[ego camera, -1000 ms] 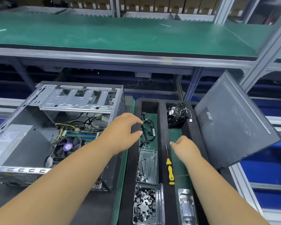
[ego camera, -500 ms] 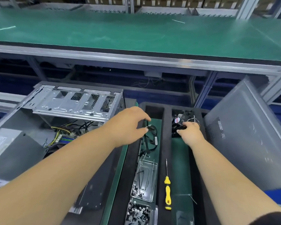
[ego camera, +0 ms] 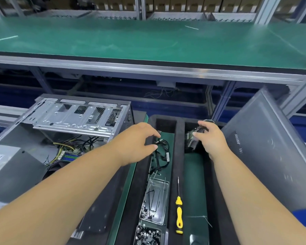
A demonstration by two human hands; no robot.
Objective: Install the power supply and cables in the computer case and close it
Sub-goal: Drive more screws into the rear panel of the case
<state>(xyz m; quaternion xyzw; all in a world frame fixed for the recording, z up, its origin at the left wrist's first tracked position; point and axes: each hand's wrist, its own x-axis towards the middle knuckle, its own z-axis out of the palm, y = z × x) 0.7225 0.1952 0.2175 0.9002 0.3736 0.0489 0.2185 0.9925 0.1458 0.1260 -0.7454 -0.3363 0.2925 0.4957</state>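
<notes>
Green anti-static matting covers the workbench, with a black foam organiser tray (ego camera: 179, 138) set on it beside the open computer case (ego camera: 74, 121).

Nearest the viewer, in the tray's left channel, lie two clear plastic boxes (ego camera: 154, 200) holding small dark screws and cable ties. A screwdriver (ego camera: 179, 213) with a yellow and black handle and a thin steel shaft rests on the foam divider between the channels.

Farther up the left channel, a loose bundle of thin black cables (ego camera: 162, 151) lies coiled on the green liner. The left hand (ego camera: 138, 140) reaches over it, thumb and fingers curled and pinching the top of the bundle. In the right channel's far pocket, the right hand (ego camera: 210, 137) grips a black fan (ego camera: 193, 140) with its fingers curled round it; the fan is blurred.

To the left, the case lies open, bare stamped-metal drive cage on top, yellow and black wires over a board inside, and the grey box-shaped power supply (ego camera: 9, 165) at its near left corner. A grey perforated side panel (ego camera: 265, 156) leans at the right. Beyond runs a long green shelf (ego camera: 148, 41) edged in aluminium.
</notes>
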